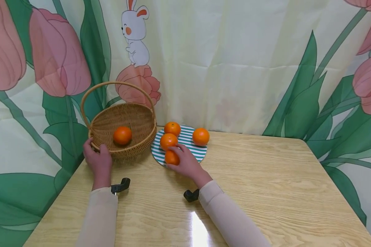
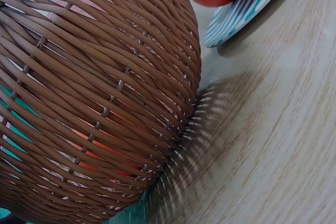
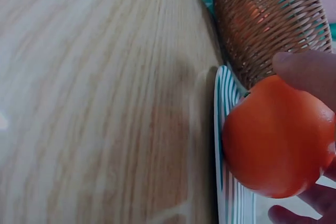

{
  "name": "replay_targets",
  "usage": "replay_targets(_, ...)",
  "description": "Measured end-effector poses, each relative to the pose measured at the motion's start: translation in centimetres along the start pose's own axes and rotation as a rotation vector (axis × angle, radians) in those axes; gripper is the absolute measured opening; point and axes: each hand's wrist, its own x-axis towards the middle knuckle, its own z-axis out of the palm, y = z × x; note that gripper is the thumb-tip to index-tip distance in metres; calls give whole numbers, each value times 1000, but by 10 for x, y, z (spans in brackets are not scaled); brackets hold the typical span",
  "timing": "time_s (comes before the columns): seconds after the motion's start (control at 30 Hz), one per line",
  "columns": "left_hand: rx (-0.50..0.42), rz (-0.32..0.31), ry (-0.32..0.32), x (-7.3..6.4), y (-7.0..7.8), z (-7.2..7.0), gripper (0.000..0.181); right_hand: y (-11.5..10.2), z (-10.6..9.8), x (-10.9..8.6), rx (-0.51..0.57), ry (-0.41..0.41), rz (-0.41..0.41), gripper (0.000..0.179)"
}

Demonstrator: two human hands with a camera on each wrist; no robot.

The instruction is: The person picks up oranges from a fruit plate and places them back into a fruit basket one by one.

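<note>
At the left of the table stands a wicker basket (image 1: pixel 139 116) with a tall arched handle, and one orange (image 1: pixel 122 135) lies inside. My left hand (image 1: pixel 98 160) grips the basket's near left rim; the left wrist view shows mostly the woven wall (image 2: pixel 105 87), with the hand almost out of frame. On a round plate with green and white stripes (image 1: pixel 187 139), my right hand (image 1: pixel 188 164) holds the front orange (image 1: pixel 172 157) between thumb and fingers. The right wrist view has that orange (image 3: pixel 278 140) close over the plate's edge, with the thumb (image 3: pixel 310 72) along its top.
Three other oranges sit on the plate: one at the back (image 1: pixel 172 128), one in the middle (image 1: pixel 168 141) and one at the right (image 1: pixel 201 137). A curtain (image 1: pixel 235 68) printed with tulips and a rabbit hangs behind the wooden table (image 1: pixel 266 171).
</note>
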Motion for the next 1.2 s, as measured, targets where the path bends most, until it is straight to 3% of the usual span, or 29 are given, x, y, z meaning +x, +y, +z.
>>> replay_targets(0.5, 6, -12, -2, 0, 0, 0, 50, 0, 0, -5, 62, -12, 35, 64)
replay_targets(1.2, -19, -17, -34, 1, 2, -1, 50, -20, -12, 8, 66, 87, -95, 63)
